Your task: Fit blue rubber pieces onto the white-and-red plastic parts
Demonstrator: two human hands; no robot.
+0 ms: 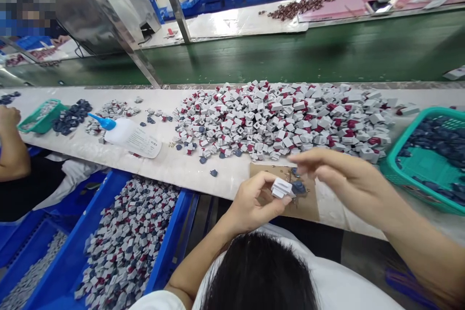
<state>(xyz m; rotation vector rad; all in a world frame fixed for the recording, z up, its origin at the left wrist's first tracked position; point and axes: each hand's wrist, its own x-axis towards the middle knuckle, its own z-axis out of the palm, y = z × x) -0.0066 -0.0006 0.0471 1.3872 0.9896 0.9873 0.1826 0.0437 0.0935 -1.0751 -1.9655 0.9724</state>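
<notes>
Two hands work over a stained cardboard sheet (pixel 308 208) on the white bench (pixel 218 177): the left hand (pixel 252 202) clenches a small white-and-grey block (pixel 281 188), while the right hand (pixel 345 179) is open and empty, near a dark blue piece (pixel 299 187) (contact is hard to tell). A heap of similar blocks (pixel 276 121) lies beyond.

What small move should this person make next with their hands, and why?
Probably the right hand should dip down and pick up the dark blue piece on the brown cardboard sheet. That hand hovers just above it, apparently empty, while the left hand holds a white block-shaped piece right beside it.
</notes>
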